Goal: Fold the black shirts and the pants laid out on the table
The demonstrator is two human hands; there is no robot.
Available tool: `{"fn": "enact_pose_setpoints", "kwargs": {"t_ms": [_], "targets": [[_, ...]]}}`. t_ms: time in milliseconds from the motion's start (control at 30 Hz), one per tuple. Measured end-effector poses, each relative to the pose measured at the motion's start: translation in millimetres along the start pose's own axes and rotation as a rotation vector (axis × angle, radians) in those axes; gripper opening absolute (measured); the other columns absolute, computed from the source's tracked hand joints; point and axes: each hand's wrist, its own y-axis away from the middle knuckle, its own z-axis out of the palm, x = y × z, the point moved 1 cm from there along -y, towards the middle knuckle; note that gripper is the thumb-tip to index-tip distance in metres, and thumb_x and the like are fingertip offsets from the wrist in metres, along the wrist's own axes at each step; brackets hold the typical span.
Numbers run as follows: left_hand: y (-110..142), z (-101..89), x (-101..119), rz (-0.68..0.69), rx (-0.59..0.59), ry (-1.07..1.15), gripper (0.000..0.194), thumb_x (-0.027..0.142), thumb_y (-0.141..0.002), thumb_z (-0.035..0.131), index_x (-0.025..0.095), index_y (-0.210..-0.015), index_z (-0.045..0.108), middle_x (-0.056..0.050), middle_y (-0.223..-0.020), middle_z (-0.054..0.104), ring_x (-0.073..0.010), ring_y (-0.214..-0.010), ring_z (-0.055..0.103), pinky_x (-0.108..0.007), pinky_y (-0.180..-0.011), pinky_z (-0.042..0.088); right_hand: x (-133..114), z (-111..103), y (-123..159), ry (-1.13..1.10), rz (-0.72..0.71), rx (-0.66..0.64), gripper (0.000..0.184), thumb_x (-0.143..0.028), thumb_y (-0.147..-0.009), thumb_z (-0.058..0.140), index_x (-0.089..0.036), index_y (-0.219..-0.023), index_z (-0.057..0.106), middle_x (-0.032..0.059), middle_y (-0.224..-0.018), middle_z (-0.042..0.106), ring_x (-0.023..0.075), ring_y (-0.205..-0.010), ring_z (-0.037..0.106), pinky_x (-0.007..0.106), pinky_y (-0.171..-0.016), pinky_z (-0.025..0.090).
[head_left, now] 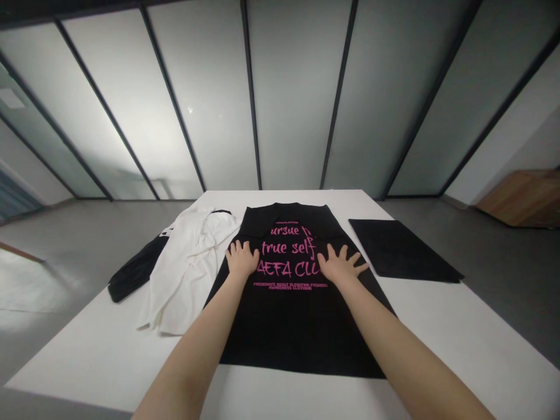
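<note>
Black shirt (301, 332) — flat under both hands (241, 259) (340, 266)

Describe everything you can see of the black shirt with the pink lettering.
The black shirt lies flat and smooth on a white table, its collar at the far end. The fabric looks like matte cloth. Pink brush-style lettering crosses its upper part, reading "true self" above smaller print, and is partly covered. The left hand and right hand rest palm down on it, fingers spread. A bunched white garment lies along its left side.
</note>
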Motion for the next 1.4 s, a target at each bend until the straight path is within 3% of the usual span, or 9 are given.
{"fn": "enact_pose_setpoints", "kwargs": {"t_ms": [233,400,467,567,700,800,1067,1233,1400], "targets": [[3,-3.3,4,-0.089,-0.012,0.033,0.054,0.049,-0.100,0.047,0.019,-0.141,0.064,-0.021,-0.160,0.051,-0.0481,-0.151,0.037,-0.068,-0.117,0.030,48,-13,20,0.030,0.031,-0.108,0.080,-0.074,-0.099,0.027,-0.038,-0.170,0.027,0.0091,-0.181,0.010,0.0546,-0.159,0.012,0.082,-0.115,0.021],[1,-20.9,-13,-0.208,0.059,0.070,0.052,0.044,-0.100,0.047,0.011,-0.138,0.063,-0.027,-0.142,0.063,-0.0421,-0.131,0.061,-0.053,-0.104,0.048,82,-12,36,0.097,-0.094,0.007,0.069,-0.059,-0.103,0.040,-0.026,-0.164,0.043,0.0190,-0.170,0.035,0.0451,-0.152,0.040,0.062,-0.117,0.038],[-7,-29.5,-32,-0.219,-0.023,0.099,0.053,0.039,-0.101,0.044,0.007,-0.141,0.058,-0.029,-0.132,0.068,-0.0400,-0.126,0.065,-0.050,-0.102,0.050,93,-12,36,0.085,-0.126,0.070,0.064,-0.050,-0.105,0.042,-0.020,-0.161,0.048,0.0242,-0.157,0.050,0.0423,-0.141,0.053,0.055,-0.113,0.043],[-20,-39.8,-66,-0.265,-0.301,0.145,0.044,0.030,-0.099,0.045,0.006,-0.130,0.065,-0.029,-0.124,0.073,-0.0390,-0.122,0.069,-0.046,-0.096,0.054,107,-16,27,-0.002,-0.098,0.114,0.061,-0.041,-0.107,0.042,-0.014,-0.161,0.044,0.0278,-0.139,0.061,0.0374,-0.123,0.068,0.048,-0.104,0.050],[-24,-48.8,-96,-0.230,-0.501,0.205,0.022,0.031,-0.091,0.059,0.015,-0.092,0.075,-0.017,-0.086,0.079,-0.0332,-0.093,0.078,-0.035,-0.076,0.058,120,-21,9,-0.059,-0.049,0.076,0.055,-0.035,-0.103,0.053,-0.012,-0.153,0.052,0.0232,-0.129,0.071,0.0344,-0.113,0.074,0.041,-0.094,0.054],[-19,-50.8,-102,-0.206,-0.597,0.270,0.023,0.032,-0.092,0.057,0.016,-0.082,0.071,-0.010,-0.071,0.074,-0.0272,-0.069,0.076,-0.032,-0.061,0.057,130,-22,-1,-0.063,-0.043,0.061,0.044,-0.036,-0.102,0.058,-0.011,-0.138,0.065,0.0202,-0.126,0.075,0.0338,-0.112,0.074,0.038,-0.091,0.055],[-12,-42.6,-104,-0.236,-0.652,0.528,0.015,0.033,-0.094,0.061,0.018,-0.097,0.064,-0.007,-0.080,0.075,-0.0216,-0.070,0.073,-0.026,-0.053,0.053,142,-28,-10,-0.101,-0.033,0.057,0.030,-0.030,-0.102,0.053,-0.016,-0.099,0.079,0.0168,-0.103,0.080,0.0306,-0.096,0.077,0.035,-0.078,0.054],[-10,-39.4,-108,-0.302,-0.660,0.586,0.028,0.042,-0.089,0.072,0.020,-0.101,0.062,-0.008,-0.093,0.079,-0.0225,-0.078,0.076,-0.027,-0.059,0.055,139,-24,-10,-0.189,-0.012,0.065,0.027,-0.030,-0.102,0.052,-0.015,-0.108,0.075,0.0161,-0.107,0.079,0.0287,-0.096,0.076,0.033,-0.077,0.053],[-12,-42.3,-107,-0.232,-0.584,0.483,0.042,0.052,-0.082,0.078,0.019,-0.106,0.067,-0.011,-0.098,0.081,-0.0273,-0.085,0.078,-0.030,-0.066,0.057,146,-19,-12,-0.287,-0.024,0.059,0.034,-0.037,-0.095,0.065,-0.015,-0.120,0.069,0.0128,-0.099,0.079,0.0274,-0.092,0.077,0.032,-0.075,0.055]]}}
